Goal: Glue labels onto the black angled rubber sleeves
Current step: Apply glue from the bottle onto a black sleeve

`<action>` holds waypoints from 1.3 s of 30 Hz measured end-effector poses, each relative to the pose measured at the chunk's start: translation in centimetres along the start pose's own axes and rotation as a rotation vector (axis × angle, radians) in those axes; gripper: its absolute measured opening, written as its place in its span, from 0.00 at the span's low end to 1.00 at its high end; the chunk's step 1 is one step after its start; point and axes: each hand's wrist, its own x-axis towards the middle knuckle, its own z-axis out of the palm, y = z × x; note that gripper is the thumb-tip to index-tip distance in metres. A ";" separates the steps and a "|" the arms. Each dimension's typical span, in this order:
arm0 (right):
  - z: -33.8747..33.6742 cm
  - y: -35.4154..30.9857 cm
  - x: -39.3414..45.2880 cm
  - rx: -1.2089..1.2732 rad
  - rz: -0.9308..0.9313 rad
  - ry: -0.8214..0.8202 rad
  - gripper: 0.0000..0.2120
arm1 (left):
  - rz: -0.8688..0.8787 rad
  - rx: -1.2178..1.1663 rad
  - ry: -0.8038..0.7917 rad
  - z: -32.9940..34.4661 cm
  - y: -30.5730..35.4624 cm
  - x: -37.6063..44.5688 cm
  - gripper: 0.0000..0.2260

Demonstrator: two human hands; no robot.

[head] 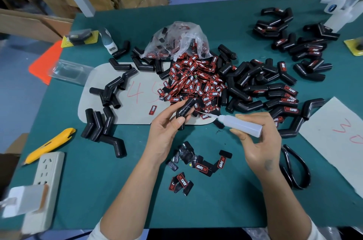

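Left hand (165,131) curled round a bent black rubber sleeve (183,113), right hand (257,137) pinching a translucent glue bottle (242,125)

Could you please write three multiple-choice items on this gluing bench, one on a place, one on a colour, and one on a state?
1. Where does the yellow utility knife lie?
A. On the table's left side, beside the white power strip
B. On top of the label pile
C. Inside the plastic bag

2. What colour is the table cover?
A. Orange
B. Teal green
C. White

3. What is the right hand doing?
A. Resting flat on the table
B. Holding a glue bottle with its nozzle aimed at the rubber sleeve in the left hand
C. Gripping scissors

Answers:
1 A, the knife lies just up and left of the power strip.
2 B, the cloth shows teal green all round the parts.
3 B, the fingers curl round the translucent bottle, whose thin tip reaches toward the held sleeve.
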 end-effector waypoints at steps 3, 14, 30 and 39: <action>-0.1 0.1 0.1 -0.012 0.005 0.012 0.15 | 0.001 -0.001 0.005 -0.1 -0.1 0.1 0.19; -0.1 0.2 0.0 -0.010 0.018 0.041 0.12 | -0.002 0.003 -0.019 -0.2 -0.2 0.1 0.19; 0.0 -0.2 0.1 0.016 0.000 0.011 0.14 | -0.024 -0.096 -0.030 0.0 0.2 0.0 0.18; 0.0 0.0 0.1 0.022 0.002 0.001 0.15 | -0.023 -0.113 -0.034 -0.1 0.2 0.0 0.20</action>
